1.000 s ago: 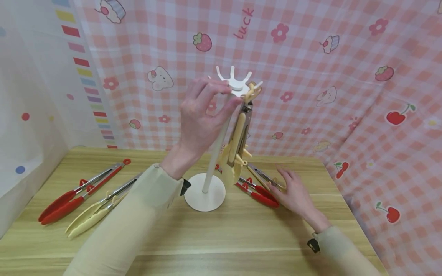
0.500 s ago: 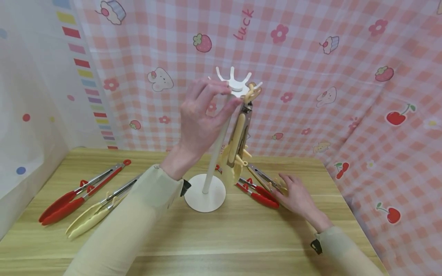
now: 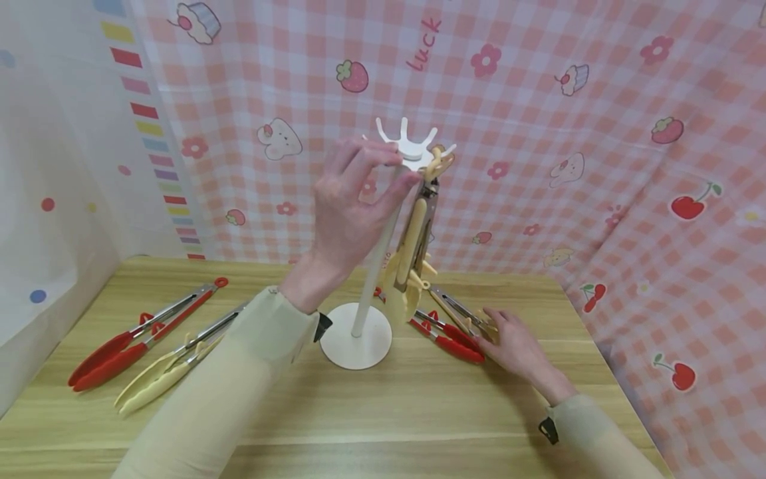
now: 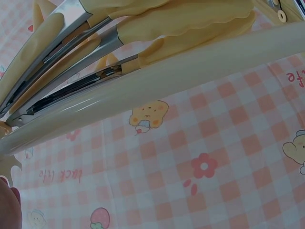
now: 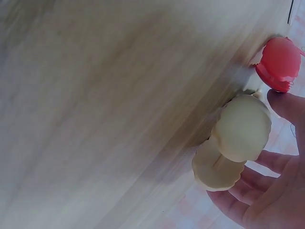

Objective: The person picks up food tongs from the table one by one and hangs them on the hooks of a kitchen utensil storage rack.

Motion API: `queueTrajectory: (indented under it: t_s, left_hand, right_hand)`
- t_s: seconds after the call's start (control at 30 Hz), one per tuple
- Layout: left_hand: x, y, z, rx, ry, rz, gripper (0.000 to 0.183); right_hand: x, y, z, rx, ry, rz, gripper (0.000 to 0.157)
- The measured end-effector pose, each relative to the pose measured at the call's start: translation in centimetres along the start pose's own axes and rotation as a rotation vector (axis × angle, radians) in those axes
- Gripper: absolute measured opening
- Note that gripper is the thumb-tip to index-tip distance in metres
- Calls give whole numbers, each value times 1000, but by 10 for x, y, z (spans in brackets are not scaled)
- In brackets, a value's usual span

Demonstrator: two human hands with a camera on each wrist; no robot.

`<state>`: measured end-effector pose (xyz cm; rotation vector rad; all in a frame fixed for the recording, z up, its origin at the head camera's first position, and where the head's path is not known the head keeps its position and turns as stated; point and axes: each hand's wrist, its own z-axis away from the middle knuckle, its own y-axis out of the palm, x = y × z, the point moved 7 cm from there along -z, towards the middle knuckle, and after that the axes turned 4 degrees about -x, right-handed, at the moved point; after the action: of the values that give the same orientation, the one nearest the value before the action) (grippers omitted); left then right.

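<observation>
My left hand (image 3: 353, 206) pinches the edge of the round top of a white rack stand (image 3: 413, 158), whose prongs fan outward. From its right side hang yellow tongs (image 3: 413, 233), heads down; the left wrist view shows their scalloped heads (image 4: 186, 21) beside the pole (image 4: 143, 90). On the table to the right, my right hand (image 3: 517, 346) grips other yellow tongs (image 3: 445, 306) near the head end. In the right wrist view, thumb and fingers lie on opposite sides of the yellow heads (image 5: 243, 129). Red tongs (image 3: 457, 351) lie just left of that hand.
Left on the wooden table (image 3: 383, 446) lie red tongs (image 3: 114, 359) and yellow tongs (image 3: 155, 382), the latter partly behind my left sleeve. The stand's round base (image 3: 341, 349) rests mid-table. A pink checked cloth (image 3: 509, 100) hangs behind and along the right.
My right hand has settled slightly lower and nearer to the yellow tongs, its fingers drawing in round them. My left hand stays on the stand's top, and the hanging tongs keep their place.
</observation>
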<state>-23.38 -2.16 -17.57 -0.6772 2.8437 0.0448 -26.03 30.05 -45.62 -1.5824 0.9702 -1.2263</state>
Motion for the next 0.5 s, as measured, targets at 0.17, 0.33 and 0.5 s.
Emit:
queueTrajectory:
  t_s: [0.17,0.33,0.5]
  left_hand:
    - [0,0,1,2,5,-3,24]
    - [0,0,1,7,6,-2,24]
    - [0,0,0,10,4,-8,24]
  right_hand:
    - [0,2,0,0,-11,3,66]
    - [-1,4,0,24,-8,21,62]
    - [-3,6,0,55,12,23,61]
